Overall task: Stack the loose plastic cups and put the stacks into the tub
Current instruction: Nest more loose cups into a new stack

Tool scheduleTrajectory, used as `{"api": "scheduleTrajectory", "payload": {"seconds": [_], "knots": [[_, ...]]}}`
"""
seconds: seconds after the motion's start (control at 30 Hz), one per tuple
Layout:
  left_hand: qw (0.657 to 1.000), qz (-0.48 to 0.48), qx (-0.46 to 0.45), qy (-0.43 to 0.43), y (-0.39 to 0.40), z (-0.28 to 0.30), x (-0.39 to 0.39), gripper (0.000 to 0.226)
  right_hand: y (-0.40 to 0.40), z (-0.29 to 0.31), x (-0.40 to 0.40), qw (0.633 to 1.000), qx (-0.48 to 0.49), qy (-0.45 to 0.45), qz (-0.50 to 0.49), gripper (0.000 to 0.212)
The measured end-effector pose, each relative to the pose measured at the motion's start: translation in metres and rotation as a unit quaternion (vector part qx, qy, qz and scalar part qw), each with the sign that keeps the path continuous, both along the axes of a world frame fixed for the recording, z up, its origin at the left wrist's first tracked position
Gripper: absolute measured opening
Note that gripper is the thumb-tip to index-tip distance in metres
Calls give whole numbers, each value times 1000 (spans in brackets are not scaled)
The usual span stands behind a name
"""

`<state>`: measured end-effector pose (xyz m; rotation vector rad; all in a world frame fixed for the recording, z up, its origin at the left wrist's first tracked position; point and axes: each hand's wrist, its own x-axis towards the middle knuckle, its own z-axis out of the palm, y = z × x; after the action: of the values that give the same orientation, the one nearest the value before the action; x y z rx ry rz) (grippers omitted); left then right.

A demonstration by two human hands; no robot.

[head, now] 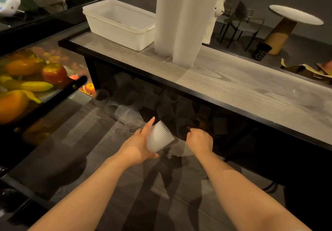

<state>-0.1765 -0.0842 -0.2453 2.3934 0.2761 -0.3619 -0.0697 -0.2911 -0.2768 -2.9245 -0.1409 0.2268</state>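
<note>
Both bare forearms reach forward and down over the dark floor. Her left hand [139, 143] clasps a ribbed translucent plastic cup [159, 136], tilted, forefinger stretched along its side. Just beside it, the right hand [199, 140] is curled into a fist, holding nothing visible. Loose clear cups [125, 113] lie beneath the grey wood-grain table [251, 86], where two tall cup stacks [181, 18] stand beside the white rectangular plastic tub [118, 23].

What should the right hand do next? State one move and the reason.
Probably reach into the loose cups under the bench and pick one. The right hand hovers curled and empty over them, while the left hand already holds a ribbed cup to nest it with.
</note>
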Motion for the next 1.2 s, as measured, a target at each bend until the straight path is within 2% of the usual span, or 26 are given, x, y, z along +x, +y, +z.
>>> {"api": "scheduleTrajectory", "payload": {"seconds": [0.1,0.2,0.33,0.43,0.53,0.6,0.67,0.73,0.9,1.03,1.2], "knots": [[1000,3,0,-4,1,-3,1,128,2,4,6,996,-30,86,7,38],[1000,1,-5,-2,1,-5,1,127,1,6,7,993,-34,111,15,36],[1000,3,-11,-2,-2,-9,-1,127,-1,3,5,995,0,101,-3,37],[1000,0,-18,-1,1,-11,-5,129,-6,8,-4,999,29,32,-7,30],[1000,-1,-21,-5,7,-12,-12,131,-6,21,-16,989,141,-21,-32,17],[1000,6,-22,-12,12,-12,-18,132,-2,31,-24,957,279,22,-71,10],[999,11,-26,-28,16,-11,-25,131,7,42,-32,902,409,97,-100,17],[998,10,-28,-46,21,-11,-32,131,18,53,-42,876,452,151,-71,21],[998,3,-40,-58,38,-9,-42,130,43,54,-51,906,381,183,7,35],[997,-9,-39,-64,54,-11,-45,132,59,46,-53,929,332,163,21,43],[997,-4,-58,-59,69,-11,-47,129,84,36,-64,938,316,143,2,43]]}}
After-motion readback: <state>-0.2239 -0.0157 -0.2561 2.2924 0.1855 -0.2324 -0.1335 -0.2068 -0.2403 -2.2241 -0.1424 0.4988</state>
